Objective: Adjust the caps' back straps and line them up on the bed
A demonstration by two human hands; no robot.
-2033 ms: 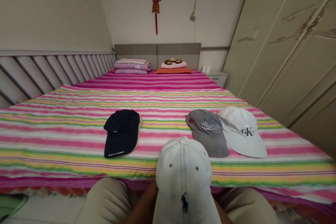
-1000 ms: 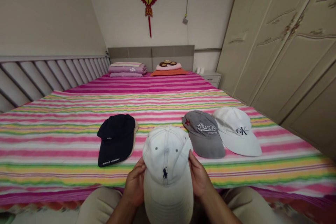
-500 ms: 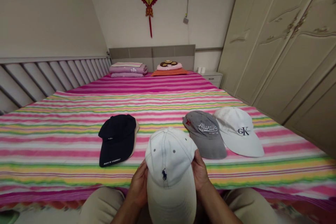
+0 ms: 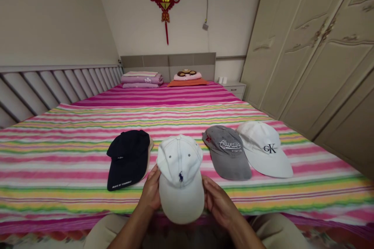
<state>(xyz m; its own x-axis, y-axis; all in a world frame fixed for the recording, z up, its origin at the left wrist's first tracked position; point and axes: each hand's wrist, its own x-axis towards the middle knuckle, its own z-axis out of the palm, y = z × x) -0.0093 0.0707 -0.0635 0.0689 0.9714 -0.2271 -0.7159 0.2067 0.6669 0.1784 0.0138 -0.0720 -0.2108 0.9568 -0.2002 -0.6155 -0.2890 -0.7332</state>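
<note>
A white baseball cap (image 4: pixel 180 163) with a small dark blue horse-and-rider emblem is held between my two hands at the near edge of the bed, its brim toward me. My left hand (image 4: pixel 152 188) grips its left side, some fingers hidden behind the cap. On the other side, my right hand (image 4: pixel 217 200) holds the brim's right edge, fingertips partly out of sight. To the left lies a navy cap (image 4: pixel 128 157) with white lettering on its brim. A grey cap (image 4: pixel 228 151) marked "Always" rests at the right, overlapping a white cap (image 4: pixel 264 148) with dark letters.
A striped sheet (image 4: pixel 175 118) covers the bed. Folded purple bedding (image 4: pixel 142 80) and an orange-and-pink pile (image 4: pixel 187 78) lie by the headboard (image 4: pixel 193 60). A slatted rail (image 4: pixel 73 85) runs along the left, a wardrobe (image 4: pixel 304 58) along the right.
The white cap in my hands has moved away from me toward the bed and now looks smaller, its whole brim visible. My right hand has slid from the crown's side to the brim's edge.
</note>
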